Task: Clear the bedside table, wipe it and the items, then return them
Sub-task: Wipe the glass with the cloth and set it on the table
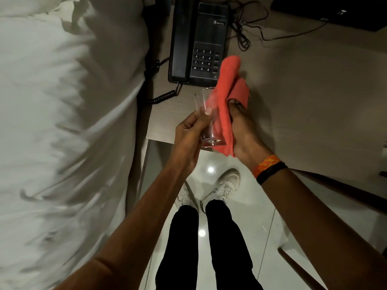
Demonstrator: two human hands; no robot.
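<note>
My left hand (189, 132) grips a clear drinking glass (206, 122), held tilted above the front edge of the light wooden bedside table (303, 105). My right hand (244, 130) holds a red cloth (227, 95) pressed against the right side of the glass, with cloth draped over the rim. A black desk telephone (199, 40) with handset and keypad sits on the table just beyond the glass.
A bed with white bedding (62, 122) fills the left side, close to the table. The phone's coiled cord (161, 97) and thin black cables (247, 28) lie on the table. A dark object (335, 11) is at the far right. Glossy tiled floor and my shoes are below.
</note>
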